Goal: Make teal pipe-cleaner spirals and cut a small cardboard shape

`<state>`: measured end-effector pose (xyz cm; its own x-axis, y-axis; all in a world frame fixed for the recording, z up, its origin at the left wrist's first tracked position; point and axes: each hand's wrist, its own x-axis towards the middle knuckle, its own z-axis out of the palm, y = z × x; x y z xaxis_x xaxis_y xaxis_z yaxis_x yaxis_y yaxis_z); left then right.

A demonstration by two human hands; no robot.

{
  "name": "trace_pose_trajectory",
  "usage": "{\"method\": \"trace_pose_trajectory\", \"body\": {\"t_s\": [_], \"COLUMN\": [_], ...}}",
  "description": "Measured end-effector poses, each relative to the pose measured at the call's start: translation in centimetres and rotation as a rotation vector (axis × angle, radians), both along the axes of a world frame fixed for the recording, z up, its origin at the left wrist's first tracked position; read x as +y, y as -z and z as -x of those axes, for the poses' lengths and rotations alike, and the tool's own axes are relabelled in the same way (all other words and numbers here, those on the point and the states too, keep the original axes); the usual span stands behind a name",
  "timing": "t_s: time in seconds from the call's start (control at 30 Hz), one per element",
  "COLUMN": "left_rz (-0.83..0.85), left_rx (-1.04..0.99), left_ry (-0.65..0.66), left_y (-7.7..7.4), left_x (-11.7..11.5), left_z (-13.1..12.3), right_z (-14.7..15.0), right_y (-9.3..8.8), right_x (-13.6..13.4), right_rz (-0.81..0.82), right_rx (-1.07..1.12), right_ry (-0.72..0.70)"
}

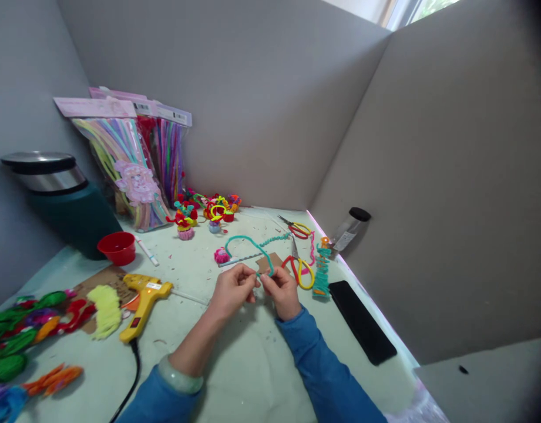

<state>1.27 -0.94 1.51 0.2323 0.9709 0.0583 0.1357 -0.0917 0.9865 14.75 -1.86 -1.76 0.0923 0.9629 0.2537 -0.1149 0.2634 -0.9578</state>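
Both hands meet over the middle of the table, pinching one end of a teal pipe cleaner (pixel 248 238). My left hand (pixel 235 288) closes thumb and forefinger on its tip, and my right hand (pixel 282 291) grips it just beside. From there the stem arches up and left to a small pink fuzzy ball (pixel 221 255); whether the two are joined I cannot tell. Beyond the fingers lie a piece of brown cardboard (pixel 270 262) and a thin patterned stick (pixel 241 259). Scissors with red and yellow handles (pixel 304 275) rest right of my right hand.
Left stand a yellow glue gun (pixel 143 305), a red cup (pixel 117 248), a teal tumbler (pixel 71 205) and pipe-cleaner packs (pixel 120 170). A second pair of scissors (pixel 299 229), a teal coiled piece (pixel 322 270) and a black phone (pixel 362 323) lie right. Small fuzzy figures (pixel 186 217) sit behind.
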Motion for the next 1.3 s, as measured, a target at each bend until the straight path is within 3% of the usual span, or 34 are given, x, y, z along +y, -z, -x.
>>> {"method": "trace_pose_trajectory", "body": {"t_s": [0.17, 0.27, 0.33, 0.4, 0.5, 0.6, 0.73, 0.87, 1.0, 1.1, 1.23, 1.3], "left_rz": [-0.527, -0.629, -0.623, -0.545, -0.235, 0.023, 0.141, 0.206, 0.229, 0.124, -0.283, -0.44], "left_rx": [0.527, 0.692, 0.659, 0.517, 0.184, -0.058, -0.183, -0.237, -0.2, -0.052, 0.324, 0.473], "left_ry": [-0.11, -0.094, -0.051, 0.021, 0.136, 0.183, 0.219, 0.322, 0.347, 0.281, 0.017, -0.102], "left_y": [0.8, 1.2, 1.2, 0.9, 0.5, 0.2, -0.2, -0.6, -0.6, -0.3, 0.6, 0.9], "left_x": [-0.4, -0.5, -0.6, -0.7, -0.6, -0.3, -0.1, -0.3, -0.5, -0.7, -1.0, -1.2], "left_z": [-0.1, -0.3, -0.4, -0.5, -0.6, -0.6, -0.3, -0.1, -0.3, -0.6, -0.7, -0.8], "right_z": [1.0, 1.0, 0.8, 0.4, 0.0, -0.1, 0.1, 0.2, -0.1, -0.3, 0.2, 0.7], "right_y": [-0.1, -0.1, -0.1, -0.1, -0.1, -0.3, -0.5, -0.3, -0.3, -0.4, 0.2, 0.5], "right_x": [-0.3, -0.3, -0.1, 0.1, 0.1, -0.1, -0.2, -0.1, -0.1, 0.0, 0.3, 0.5], "right_rz": [0.03, 0.004, -0.033, -0.062, -0.092, -0.07, 0.003, 0.02, -0.038, -0.074, -0.059, -0.002], "right_rx": [-0.015, -0.063, -0.105, -0.132, -0.154, -0.092, 0.022, 0.002, -0.174, -0.288, -0.403, -0.375], "right_ry": [0.046, 0.14, 0.23, 0.316, 0.376, 0.249, 0.085, 0.145, 0.189, 0.226, 0.406, 0.429]}}
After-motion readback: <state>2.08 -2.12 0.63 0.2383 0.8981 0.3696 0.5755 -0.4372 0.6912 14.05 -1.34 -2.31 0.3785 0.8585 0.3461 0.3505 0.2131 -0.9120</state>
